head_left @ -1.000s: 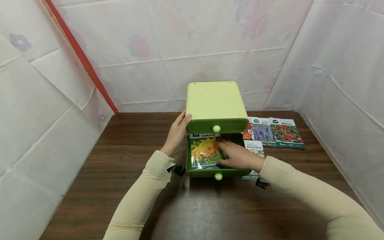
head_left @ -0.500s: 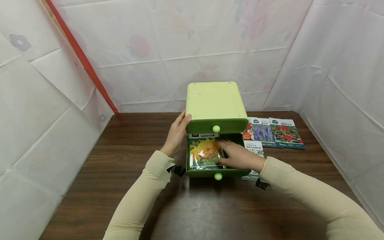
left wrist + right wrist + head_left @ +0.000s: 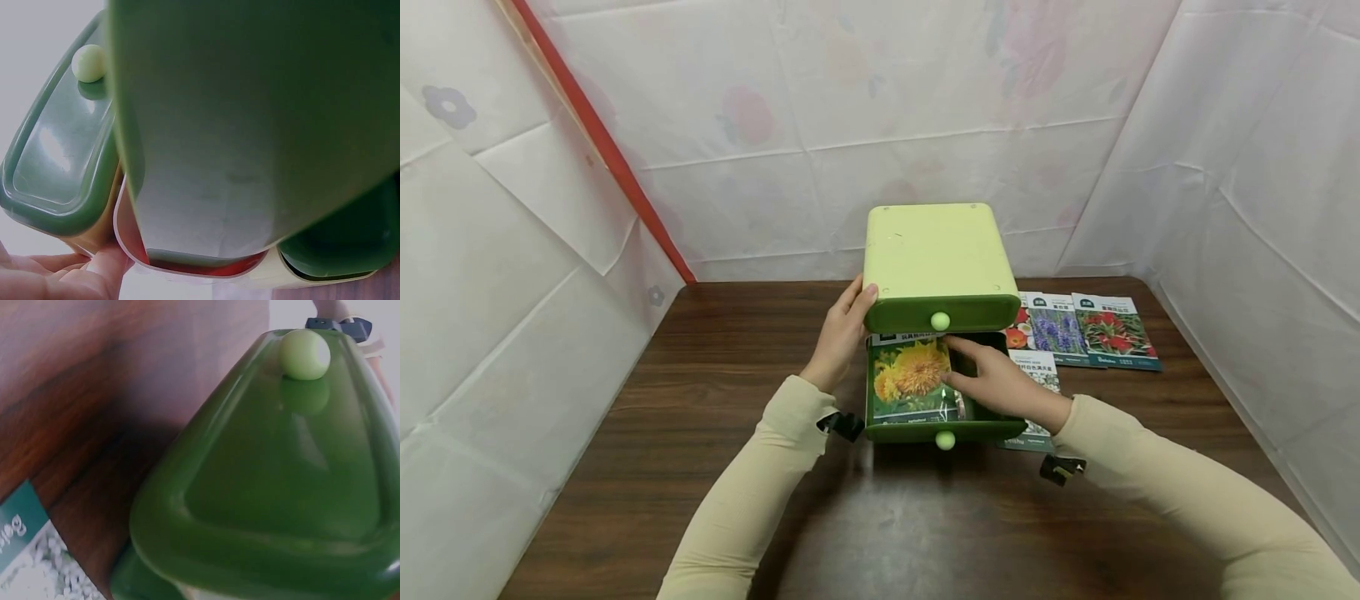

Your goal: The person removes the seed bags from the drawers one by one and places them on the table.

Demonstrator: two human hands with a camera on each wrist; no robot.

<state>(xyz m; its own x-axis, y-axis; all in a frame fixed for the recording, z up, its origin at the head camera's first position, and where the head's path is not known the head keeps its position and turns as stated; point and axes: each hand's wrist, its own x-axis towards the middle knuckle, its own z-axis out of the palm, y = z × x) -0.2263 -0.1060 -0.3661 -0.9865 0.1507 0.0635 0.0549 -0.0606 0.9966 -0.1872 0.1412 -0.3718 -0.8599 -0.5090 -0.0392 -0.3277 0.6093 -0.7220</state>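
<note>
A light green drawer cabinet stands on the table, its green lower drawer pulled out. Inside the drawer, at its left, lies a seed packet picturing yellow flowers. My left hand rests against the cabinet's left side, thumb at the front corner; the left wrist view shows its fingers by the upper drawer. Over the open drawer, my right hand has fingertips and thumb right at the packet's right edge. In the right wrist view the drawer front hides this hand.
Right of the cabinet lie several more seed packets: one with red flowers, one with purple flowers, and one with white flowers partly behind the drawer. Pale curtains enclose the dark wooden table.
The yellow-flower packet has shifted slightly left in the drawer. My right hand has drawn back a little toward the right from over it. My left hand stays in place.
</note>
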